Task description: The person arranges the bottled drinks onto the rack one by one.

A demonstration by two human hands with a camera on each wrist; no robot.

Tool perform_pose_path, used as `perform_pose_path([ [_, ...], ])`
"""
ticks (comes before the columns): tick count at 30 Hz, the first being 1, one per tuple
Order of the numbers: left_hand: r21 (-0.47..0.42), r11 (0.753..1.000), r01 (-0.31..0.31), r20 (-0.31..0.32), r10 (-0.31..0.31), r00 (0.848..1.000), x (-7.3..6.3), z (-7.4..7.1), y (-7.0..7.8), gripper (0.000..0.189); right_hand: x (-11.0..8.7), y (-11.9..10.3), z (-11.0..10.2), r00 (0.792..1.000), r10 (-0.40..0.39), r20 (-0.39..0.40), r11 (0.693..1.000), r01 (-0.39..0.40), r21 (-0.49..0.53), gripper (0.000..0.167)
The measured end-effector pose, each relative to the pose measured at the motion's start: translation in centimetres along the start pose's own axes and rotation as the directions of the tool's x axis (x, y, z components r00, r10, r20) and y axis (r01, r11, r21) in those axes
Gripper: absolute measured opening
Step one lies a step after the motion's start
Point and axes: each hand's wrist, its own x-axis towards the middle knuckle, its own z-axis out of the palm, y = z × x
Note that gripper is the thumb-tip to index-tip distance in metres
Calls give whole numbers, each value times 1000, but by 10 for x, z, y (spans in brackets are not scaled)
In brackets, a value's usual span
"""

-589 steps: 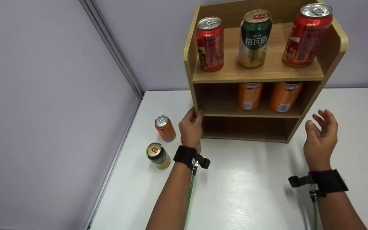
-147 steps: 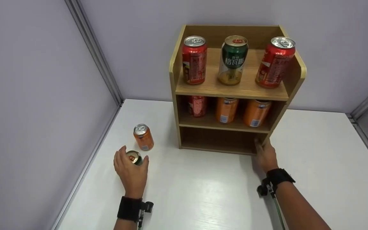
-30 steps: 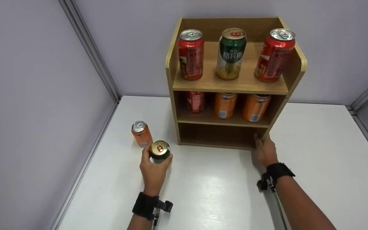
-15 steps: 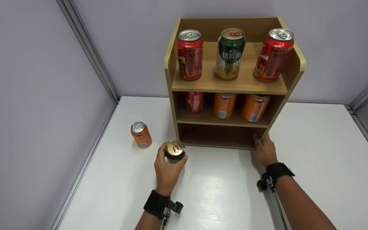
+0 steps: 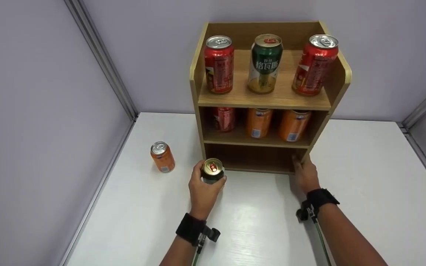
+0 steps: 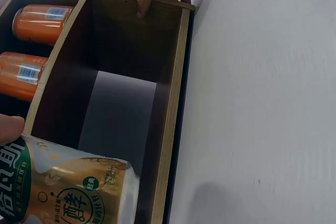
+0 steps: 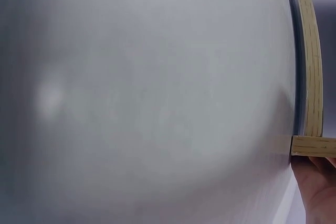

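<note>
In the head view my left hand (image 5: 205, 192) grips a green and gold drink can (image 5: 213, 171) with a gold lid, thumb on its right and fingers on its left. The can is upright at the front left of the small wooden shelf (image 5: 261, 104). The left wrist view shows the can (image 6: 73, 187) close before the bottom compartment, whose front is open. My right hand (image 5: 307, 175) grips the lower end of the shelf's right side panel, thumb inside. In the right wrist view that hand (image 7: 317, 187) is at the panel's edge (image 7: 315, 146).
On the top board stand a red can (image 5: 219, 66), a green and gold can (image 5: 265, 64) and another red can (image 5: 315, 66). The middle level holds a red can (image 5: 224, 119) and two orange cans (image 5: 259, 123). Another orange can (image 5: 162, 157) stands on the white table (image 5: 257, 229) at left.
A red can has joined the middle level. My left hand let go of the shelf's left side, took the green and gold can and carried it right. My right hand has come onto the right panel.
</note>
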Motion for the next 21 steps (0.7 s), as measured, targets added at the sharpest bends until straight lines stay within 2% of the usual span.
perform_pose_path([
  [7, -8, 1000, 8, 26, -7, 1000, 3, 15, 1, 76, 0, 0, 1, 1000, 1, 11, 1000, 0, -9, 73],
  [15, 14, 1000, 17, 58, -17, 998, 4, 31, 2, 77, -4, 2, 4, 999, 30, 40, 999, -30, -12, 69],
  [21, -19, 1000, 11, 82, -10, 997, 6, 50, 2, 77, -2, 0, 2, 1000, 3, 10, 1000, -3, 6, 69],
])
